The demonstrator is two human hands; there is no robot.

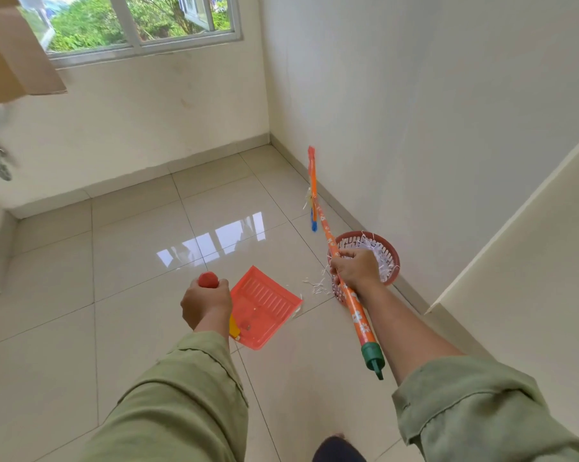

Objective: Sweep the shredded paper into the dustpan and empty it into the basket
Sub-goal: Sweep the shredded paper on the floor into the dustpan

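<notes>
My left hand (205, 303) grips the red top of the dustpan's handle. The orange-red dustpan (264, 305) rests on the tiled floor just right of that hand, looking nearly bare. My right hand (356, 268) holds the orange patterned broom stick (356, 311), whose green end points toward me. The broom's head (312, 191) is lifted off the floor near the right wall, with a few strips stuck to it. A red basket (393, 258) stands against the wall behind my right hand, holding white shredded paper (371, 245). A few loose shreds (318, 286) lie between dustpan and basket.
White walls meet in a corner ahead, with a window (131, 21) above the far wall. A wall edge (514, 221) juts in on the right. A cardboard flap (14, 55) hangs at the upper left. Glossy tiles (131, 261) stretch to the left.
</notes>
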